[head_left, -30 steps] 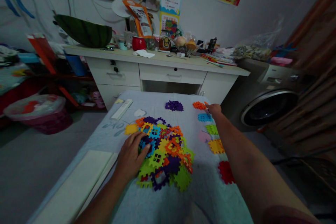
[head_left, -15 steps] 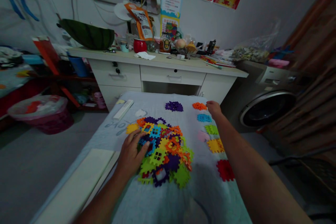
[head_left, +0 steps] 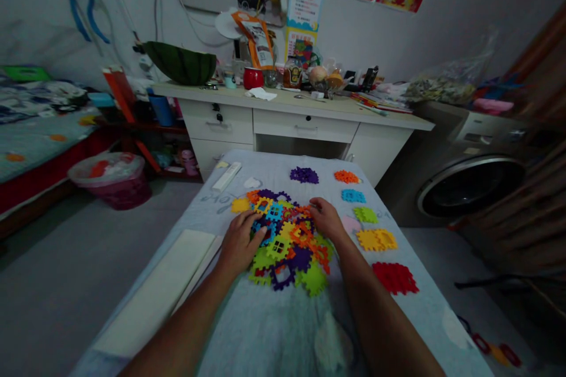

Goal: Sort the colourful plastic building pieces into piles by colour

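A mixed heap of toothed plastic building tiles [head_left: 289, 241] lies in the middle of the cloth-covered table [head_left: 265, 330]. My left hand [head_left: 241, 238] rests at the heap's left edge, fingers and thumb apart around blue and purple tiles, gripping none. On the opposite side, the curled fingers of my right hand [head_left: 327, 218] close on an orange tile [head_left: 305, 211]; the fingertips are partly hidden. Single-colour groups lie apart: purple tiles [head_left: 304, 175] at the far side, then orange tiles [head_left: 346, 176], blue tiles [head_left: 353, 195], green tiles [head_left: 365, 215], yellow tiles [head_left: 377, 240] and red tiles [head_left: 395, 278] down the right.
A long white board [head_left: 154, 294] lies along the table's left edge, with a small white strip [head_left: 227, 177] beyond it. Behind stands a cluttered white desk [head_left: 274, 103]. A washing machine [head_left: 469, 159] is at the right, a pink bin [head_left: 112, 182] at the left.
My right hand has come back from the orange group at the far right to the right side of the heap. My left hand stays at the heap. The view has shifted slightly.
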`<state>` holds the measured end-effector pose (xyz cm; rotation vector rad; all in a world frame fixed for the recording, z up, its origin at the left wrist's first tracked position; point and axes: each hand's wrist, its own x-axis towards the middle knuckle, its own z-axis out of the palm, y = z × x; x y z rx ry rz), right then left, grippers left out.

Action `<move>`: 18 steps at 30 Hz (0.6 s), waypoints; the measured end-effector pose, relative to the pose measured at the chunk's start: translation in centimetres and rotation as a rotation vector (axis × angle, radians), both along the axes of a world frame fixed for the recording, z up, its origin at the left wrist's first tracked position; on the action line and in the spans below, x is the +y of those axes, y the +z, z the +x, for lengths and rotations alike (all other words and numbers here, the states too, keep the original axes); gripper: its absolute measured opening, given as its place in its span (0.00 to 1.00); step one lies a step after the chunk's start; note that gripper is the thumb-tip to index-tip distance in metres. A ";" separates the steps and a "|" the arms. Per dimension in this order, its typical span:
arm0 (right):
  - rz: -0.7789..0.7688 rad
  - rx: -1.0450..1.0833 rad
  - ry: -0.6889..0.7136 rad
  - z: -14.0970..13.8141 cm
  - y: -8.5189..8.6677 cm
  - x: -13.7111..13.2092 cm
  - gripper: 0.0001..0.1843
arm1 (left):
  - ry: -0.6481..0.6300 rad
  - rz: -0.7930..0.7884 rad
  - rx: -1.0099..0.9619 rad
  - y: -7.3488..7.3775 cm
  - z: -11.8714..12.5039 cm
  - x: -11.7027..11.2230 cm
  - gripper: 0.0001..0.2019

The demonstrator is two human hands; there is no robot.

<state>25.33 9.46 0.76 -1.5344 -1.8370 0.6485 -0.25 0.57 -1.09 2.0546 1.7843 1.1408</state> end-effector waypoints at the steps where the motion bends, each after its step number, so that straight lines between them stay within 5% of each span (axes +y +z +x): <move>1: -0.002 0.005 0.006 0.1 -0.2 -0.1 0.14 | -0.005 -0.002 0.005 -0.1 0.0 0.0 0.18; 6: 0.042 0.010 0.079 0.7 -0.9 0.0 0.13 | -0.028 -0.032 0.120 0.7 0.4 -0.3 0.19; 12: 0.054 0.021 0.083 1.0 -2.0 0.5 0.18 | -0.008 -0.071 0.420 4.3 2.0 -2.0 0.15; 18: 0.068 0.013 0.111 1.3 -2.6 0.8 0.16 | -0.199 -0.215 0.429 7.3 3.1 -2.6 0.14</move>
